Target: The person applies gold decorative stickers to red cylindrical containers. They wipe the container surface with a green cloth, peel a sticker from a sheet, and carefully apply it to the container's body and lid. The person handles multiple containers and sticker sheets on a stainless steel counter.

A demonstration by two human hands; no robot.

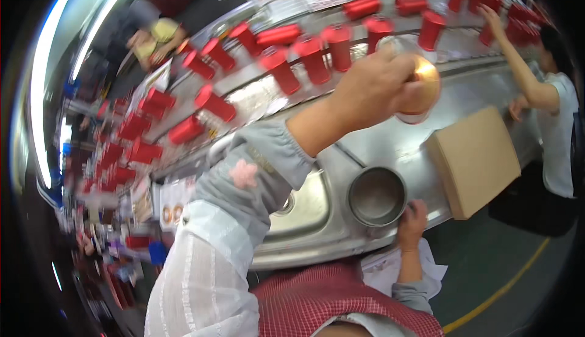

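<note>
The clear jar with a gold lid [417,90] is in the left hand [372,87], raised up near the row of red cylinders [311,56] on the conveyor rail [256,75]. The fingers are closed around the jar from the side; the gold lid faces the camera and the picture is blurred here, so I cannot tell how firm the grip is. The right hand [413,221] is low, well apart from the left one, and rests on the rim of a round steel cup [376,195]; it looks curled on the edge, but if it really clamps I cannot tell.

Possible problems, in my judgement:
- The jar is over the steel bench [390,145], w/ only one hand on it. If the fingers slip, it falls on metal and can crack.
- The left arm is very near the red cylinders, so a wide move can knock one off its peg.
- A cardboard box [474,161] sits beside the right hand, partly over the bench edge; an elbow bump may push it down.
- Another person's hand [490,15] reaches to the same row farther right, so arms may cross.
</note>
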